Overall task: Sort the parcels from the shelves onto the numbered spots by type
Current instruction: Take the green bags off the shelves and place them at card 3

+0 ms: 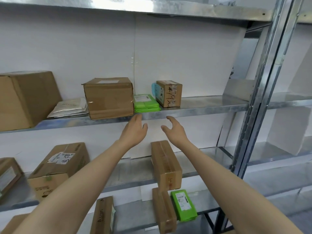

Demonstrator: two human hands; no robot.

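1. green mailers [146, 103]: stacked flat on the middle shelf [211, 108], against the taped carton [108, 97] on one side, just beside the scribbled small box [168, 93] on the other
2. left hand [134, 130] and right hand [175, 130]: both empty, fingers relaxed, raised just below the shelf lip
3. probable target the mailers; tight gap, hence risk of knocking the small box or dragging the carton over the lip
4. slick stacked bags: risk of lifting only the top one

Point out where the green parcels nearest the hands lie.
Head view, near centre: the green parcels lie on the shelf, between a taped cardboard box on their left and a smaller handwritten box on their right.
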